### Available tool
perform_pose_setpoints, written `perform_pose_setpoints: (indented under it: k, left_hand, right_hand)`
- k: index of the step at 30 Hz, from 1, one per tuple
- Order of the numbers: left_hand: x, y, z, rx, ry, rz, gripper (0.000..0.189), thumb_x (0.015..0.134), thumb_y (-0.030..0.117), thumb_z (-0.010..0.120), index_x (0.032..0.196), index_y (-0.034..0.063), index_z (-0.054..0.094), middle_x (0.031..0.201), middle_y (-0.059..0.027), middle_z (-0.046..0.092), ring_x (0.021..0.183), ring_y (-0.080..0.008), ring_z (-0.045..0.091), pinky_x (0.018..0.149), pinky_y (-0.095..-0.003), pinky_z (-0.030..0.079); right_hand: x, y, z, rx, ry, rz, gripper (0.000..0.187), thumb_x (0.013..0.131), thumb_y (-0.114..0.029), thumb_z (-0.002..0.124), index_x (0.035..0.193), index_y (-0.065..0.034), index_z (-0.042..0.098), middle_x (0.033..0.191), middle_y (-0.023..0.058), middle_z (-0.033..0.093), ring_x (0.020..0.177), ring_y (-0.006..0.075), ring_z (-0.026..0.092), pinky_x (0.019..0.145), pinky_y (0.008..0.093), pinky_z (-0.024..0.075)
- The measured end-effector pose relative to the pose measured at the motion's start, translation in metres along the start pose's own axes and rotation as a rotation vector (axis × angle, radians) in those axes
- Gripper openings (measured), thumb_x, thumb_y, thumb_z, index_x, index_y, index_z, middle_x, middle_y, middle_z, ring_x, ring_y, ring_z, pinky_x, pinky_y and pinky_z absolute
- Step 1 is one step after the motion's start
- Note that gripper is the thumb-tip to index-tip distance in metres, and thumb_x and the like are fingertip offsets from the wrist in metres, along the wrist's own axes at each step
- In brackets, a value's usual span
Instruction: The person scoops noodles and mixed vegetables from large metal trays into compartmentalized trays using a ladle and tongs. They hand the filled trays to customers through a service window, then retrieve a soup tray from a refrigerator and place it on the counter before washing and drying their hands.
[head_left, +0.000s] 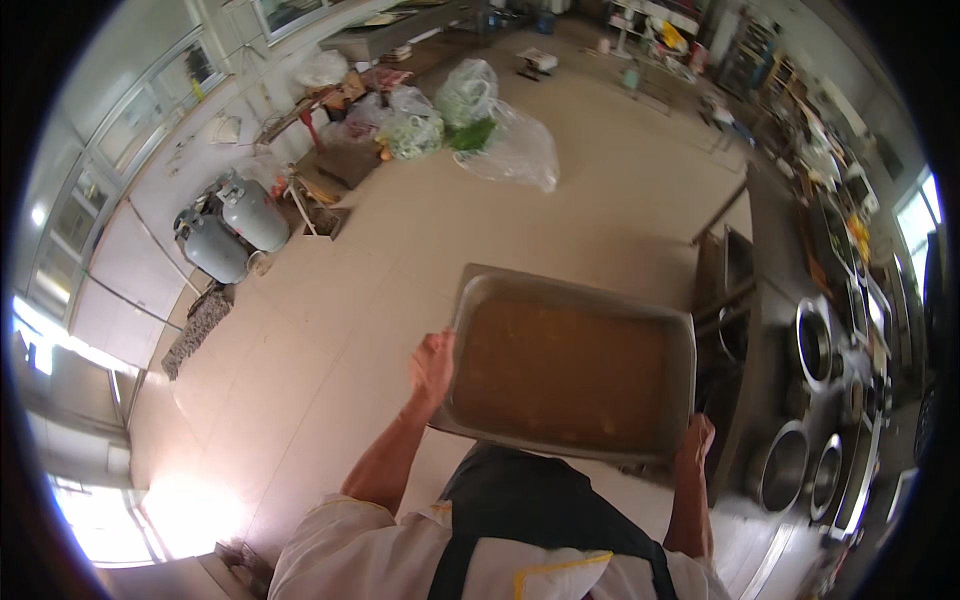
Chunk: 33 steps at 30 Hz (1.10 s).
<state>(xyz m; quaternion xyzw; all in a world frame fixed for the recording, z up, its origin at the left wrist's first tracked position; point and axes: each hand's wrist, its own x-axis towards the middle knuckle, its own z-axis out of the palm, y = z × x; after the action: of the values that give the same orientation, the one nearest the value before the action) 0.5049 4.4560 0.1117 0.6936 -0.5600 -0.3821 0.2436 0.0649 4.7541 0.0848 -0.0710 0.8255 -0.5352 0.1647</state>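
Observation:
A large rectangular metal pan (574, 275) is held level before me, above the floor and close to my dark apron (525, 487). Brown liquid (562, 367) covers its bottom, with a few pale spots that are too blurred to name. My left hand (433, 367) grips the rim at the pan's left short side. On the opposite short side, near the front corner, my right hand (697, 439) has hold of the rim. The undersides of both grips are hidden.
To the right runs a metal counter (772, 315) carrying several steel pots (780, 465). Grey gas cylinders (255, 214) and a mop (196, 326) stand by the left wall. Plastic bags of green vegetables (412, 131) lie ahead on the tiled floor (337, 300).

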Motion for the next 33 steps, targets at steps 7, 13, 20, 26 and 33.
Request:
perform_pose_setpoints:
  k: [7,13,20,26,33]
  left_hand:
    - [0.15,0.133,0.079,0.022,-0.105,-0.071,0.075,0.095,0.07,0.043,0.112,0.0,0.064,0.106,-0.0267,0.07,0.107,-0.0459,0.066,0.091,-0.0513,0.051]
    - [0.289,0.229,0.156,-0.025,-0.046,-0.067,0.071,0.095,0.067,0.047,0.106,-0.0002,0.065,0.102,-0.0249,0.071,0.104,-0.0435,0.067,0.088,-0.0489,0.052]
    - [0.441,0.338,0.259,-0.095,0.062,-0.147,0.068,0.097,0.064,0.047,0.101,-0.0003,0.068,0.097,-0.0281,0.069,0.1,-0.0423,0.068,0.084,-0.0496,0.051]
    - [0.572,0.439,0.331,-0.151,0.159,-0.151,0.071,0.098,0.064,0.046,0.098,-0.0041,0.067,0.094,-0.0271,0.068,0.093,-0.0397,0.067,0.082,-0.0477,0.05]
    - [0.772,0.552,0.413,-0.138,0.131,-0.149,0.071,0.098,0.064,0.044,0.1,-0.0041,0.066,0.091,-0.0255,0.068,0.091,-0.038,0.066,0.083,-0.0467,0.05]
  right_hand:
    - [0.194,-0.064,0.081,-0.262,-0.206,-0.404,0.041,0.096,-0.029,0.046,0.07,0.0024,0.047,0.062,0.0162,0.045,0.059,0.0249,0.04,0.059,0.0436,0.0391]
    - [0.349,-0.109,0.19,-0.168,-0.043,-0.67,0.042,0.096,-0.034,0.048,0.072,0.0012,0.046,0.065,0.0137,0.045,0.061,0.0273,0.042,0.059,0.0476,0.036]
    - [0.559,-0.239,0.33,-0.07,-0.224,-0.197,0.028,0.089,-0.017,0.051,0.068,0.0007,0.048,0.063,0.0013,0.04,0.064,0.0145,0.033,0.055,0.0396,0.0323]
    - [0.73,-0.342,0.453,-0.041,-0.299,-0.193,0.026,0.089,-0.014,0.052,0.068,0.0009,0.052,0.064,0.0078,0.048,0.06,0.0181,0.039,0.058,0.0426,0.0359]
    - [0.917,-0.437,0.6,-0.368,-0.246,-0.497,0.025,0.088,-0.014,0.051,0.071,0.0037,0.054,0.066,0.0143,0.053,0.063,0.0217,0.046,0.061,0.0453,0.0378]
